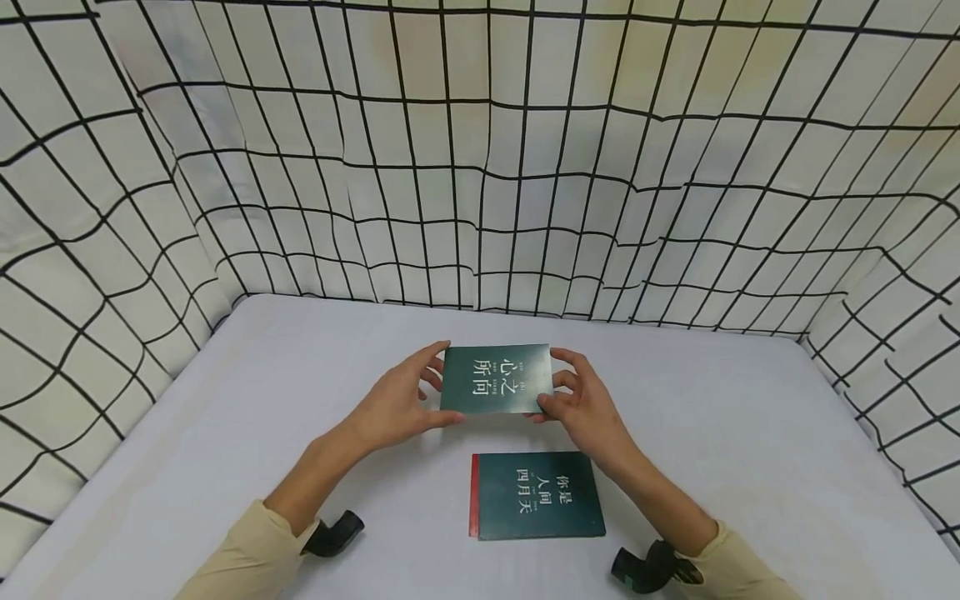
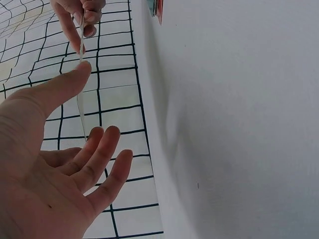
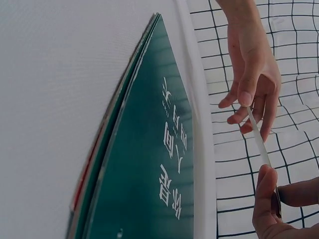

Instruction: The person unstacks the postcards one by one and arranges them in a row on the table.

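A dark green card (image 1: 497, 380) with white Chinese characters is held up over the table between both hands. My left hand (image 1: 397, 398) grips its left end, thumb at the near corner and index finger at the far corner, the other fingers spread. At the opposite end my right hand (image 1: 592, 410) pinches the card, its thumb on the near right corner. Nearer to me lies a small stack of cards (image 1: 540, 517), topped by another dark green one with white characters. A red card (image 1: 474, 500) pokes out along the stack's left side. Seen edge-on in the left wrist view, the held card is a thin strip.
A white cloth covers the table (image 1: 262, 400). White walls with a black grid net (image 1: 480, 167) enclose its back and sides. Black wrist-worn devices (image 1: 335, 533) sit at both cuffs, the right one close to the card stack.
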`<action>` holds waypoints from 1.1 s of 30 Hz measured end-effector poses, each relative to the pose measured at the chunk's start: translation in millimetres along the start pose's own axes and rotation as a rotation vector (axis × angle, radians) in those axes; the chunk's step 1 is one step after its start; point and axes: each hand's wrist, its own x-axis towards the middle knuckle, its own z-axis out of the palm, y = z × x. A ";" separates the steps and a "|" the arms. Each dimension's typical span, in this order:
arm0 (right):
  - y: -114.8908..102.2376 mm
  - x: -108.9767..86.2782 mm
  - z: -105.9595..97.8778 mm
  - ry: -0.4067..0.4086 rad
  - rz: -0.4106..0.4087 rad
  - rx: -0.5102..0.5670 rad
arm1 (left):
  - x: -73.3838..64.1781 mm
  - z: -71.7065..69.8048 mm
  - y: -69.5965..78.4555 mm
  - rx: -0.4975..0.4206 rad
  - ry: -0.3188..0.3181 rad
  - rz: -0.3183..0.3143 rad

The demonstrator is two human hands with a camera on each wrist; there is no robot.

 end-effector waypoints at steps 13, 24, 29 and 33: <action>1.2 1.7 8.9 0.006 0.028 -0.072 | -3.5 -3.0 -2.2 0.007 0.047 -0.009; 0.4 5.5 18.3 0.007 0.005 -0.079 | -4.9 -12.5 -5.7 0.004 0.078 -0.050; -0.7 6.2 17.6 -0.017 -0.002 -0.088 | -4.9 -14.4 -7.9 0.019 0.092 -0.064; 0.3 7.6 17.5 -0.032 -0.008 -0.104 | -5.8 -17.0 -9.9 0.019 0.100 -0.083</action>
